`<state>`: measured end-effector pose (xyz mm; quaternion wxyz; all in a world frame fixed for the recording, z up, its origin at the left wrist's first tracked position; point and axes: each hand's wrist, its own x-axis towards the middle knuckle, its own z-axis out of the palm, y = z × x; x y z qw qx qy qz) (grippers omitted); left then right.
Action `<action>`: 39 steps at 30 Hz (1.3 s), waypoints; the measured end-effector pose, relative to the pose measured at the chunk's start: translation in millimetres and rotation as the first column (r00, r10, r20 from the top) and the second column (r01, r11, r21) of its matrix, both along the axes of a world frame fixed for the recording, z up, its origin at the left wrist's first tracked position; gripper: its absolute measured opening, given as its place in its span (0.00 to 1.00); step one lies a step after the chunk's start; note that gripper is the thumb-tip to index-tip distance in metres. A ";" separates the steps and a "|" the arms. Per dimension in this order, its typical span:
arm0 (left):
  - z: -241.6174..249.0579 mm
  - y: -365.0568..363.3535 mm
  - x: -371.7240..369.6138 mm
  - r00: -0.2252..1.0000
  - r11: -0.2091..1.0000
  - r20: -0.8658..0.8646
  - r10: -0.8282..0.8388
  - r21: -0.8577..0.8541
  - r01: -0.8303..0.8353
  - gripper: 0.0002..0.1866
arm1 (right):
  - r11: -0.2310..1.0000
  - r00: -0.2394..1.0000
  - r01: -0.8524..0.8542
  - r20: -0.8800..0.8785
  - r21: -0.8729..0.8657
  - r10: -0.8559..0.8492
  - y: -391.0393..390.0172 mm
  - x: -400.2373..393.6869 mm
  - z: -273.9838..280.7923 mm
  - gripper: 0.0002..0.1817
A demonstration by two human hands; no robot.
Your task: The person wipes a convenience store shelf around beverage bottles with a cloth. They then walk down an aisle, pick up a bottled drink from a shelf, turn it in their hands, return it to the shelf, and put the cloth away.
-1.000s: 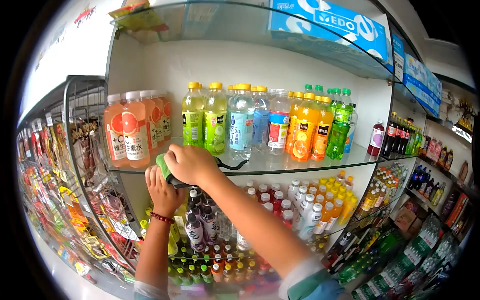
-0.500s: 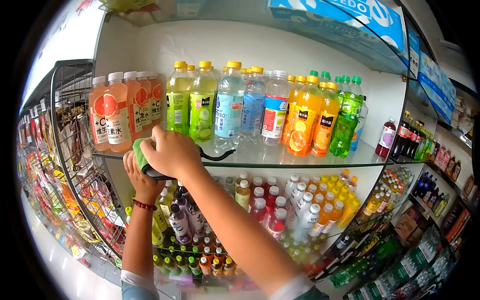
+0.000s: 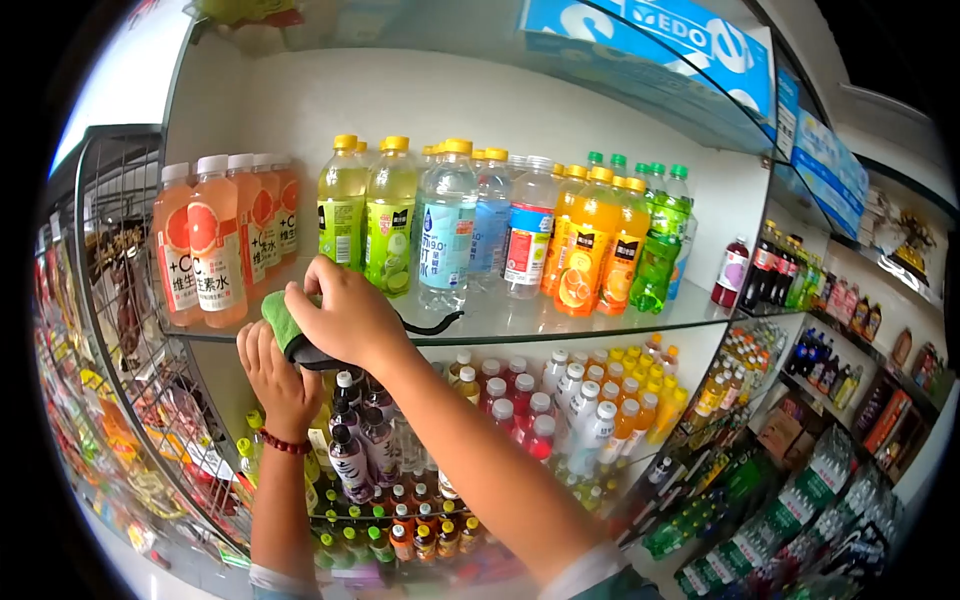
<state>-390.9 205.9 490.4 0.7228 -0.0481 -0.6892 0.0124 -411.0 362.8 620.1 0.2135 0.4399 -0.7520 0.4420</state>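
My right hand (image 3: 350,315) is closed on a green and black cloth-like item (image 3: 283,325) at the front edge of the glass shelf (image 3: 450,325). A black cord (image 3: 432,325) trails from it to the right. My left hand (image 3: 278,380), with a red bead bracelet at the wrist, is just below, its fingers bent up against the item's lower side. Pink grapefruit drink bottles (image 3: 215,245) stand to the left. Behind my right hand are yellow-capped green bottles (image 3: 390,220) and a clear water bottle (image 3: 447,230).
Orange juice bottles (image 3: 583,245) and green bottles (image 3: 662,240) stand farther right on the shelf. A lower shelf holds several rows of drinks, with dark-labelled bottles (image 3: 350,462) below my hands. A wire rack (image 3: 150,370) hangs with packets at the left. Blue boxes (image 3: 650,40) lie above.
The view has shifted, so the shelf's bottles appear farther left. My hands have stayed close together at the shelf edge, with the green and black item still in my right hand.
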 end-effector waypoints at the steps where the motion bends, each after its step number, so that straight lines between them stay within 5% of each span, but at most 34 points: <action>1: 5.5 5.7 5.5 1.000 1.000 -0.003 -0.015 -0.010 0.015 0.26 | 1.000 1.000 -0.002 0.004 -0.006 0.002 -0.4 -0.8 -0.6 0.21; 6: 20.7 16.4 28.8 0.990 0.997 0.125 -0.071 0.036 0.067 0.21 | 0.988 0.992 -0.076 -0.110 -0.135 0.061 -1.2 -7.0 -5.5 0.21; 10: 24.4 20.1 39.4 0.983 0.997 0.164 -0.081 0.020 0.079 0.20 | 0.988 0.996 -0.083 0.025 -0.127 0.087 4.8 -7.3 -5.1 0.20; 14: 29.0 21.7 51.2 0.962 0.996 0.261 -0.083 0.047 0.074 0.22 | 0.988 0.986 -0.129 -0.114 -0.091 0.118 5.0 -9.0 -10.9 0.17; 18: 35.5 31.0 55.5 0.960 0.997 0.273 -0.066 0.065 0.050 0.20 | 0.988 0.893 0.109 -0.448 0.111 -0.048 41.1 -4.0 26.1 0.14; 19: 38.1 32.6 54.3 0.960 0.995 0.268 -0.082 0.082 0.062 0.19 | 1.000 0.837 -0.006 -0.546 0.021 0.017 56.9 -20.5 49.7 0.12; 20: 37.7 35.9 55.1 0.957 0.992 0.272 -0.097 0.100 0.072 0.18 | 0.986 0.884 -0.093 -0.466 -0.139 0.017 76.7 -32.2 75.2 0.15; 21: 39.3 39.5 55.8 0.959 0.989 0.259 -0.113 0.126 0.082 0.16 | 0.968 0.957 0.001 -0.281 -0.252 -0.074 106.1 -19.8 107.3 0.14; 22: 40.4 42.8 54.5 0.964 0.989 0.248 -0.097 0.131 0.066 0.16 | 0.918 0.888 0.102 -0.381 -0.384 -0.259 126.4 -38.3 134.5 0.15; 24: 38.7 45.2 47.5 0.982 0.995 0.186 -0.032 0.096 0.014 0.15 | 0.861 0.760 0.363 -0.421 -0.357 -0.495 166.0 -62.2 171.5 0.19; 27: 34.3 42.4 38.2 0.986 0.995 0.166 0.008 0.094 -0.024 0.14 | 0.641 0.516 0.763 -0.519 -0.082 -0.681 194.9 -86.9 181.9 0.30; 31: 27.6 37.2 28.4 0.993 0.996 0.103 0.049 0.069 -0.056 0.14 | 0.650 0.542 0.759 -0.511 -0.043 -0.667 177.3 -93.6 185.0 0.30; 33: 26.6 31.8 24.3 0.993 0.996 0.097 0.060 0.054 -0.065 0.15 | 0.587 0.595 0.788 -0.473 0.185 -0.650 168.4 -89.8 186.7 0.29; 39: 14.6 15.7 4.2 0.995 0.996 0.074 0.063 0.065 -0.067 0.19 | 0.632 0.678 0.733 -0.344 0.253 -0.649 162.2 -112.6 185.8 0.21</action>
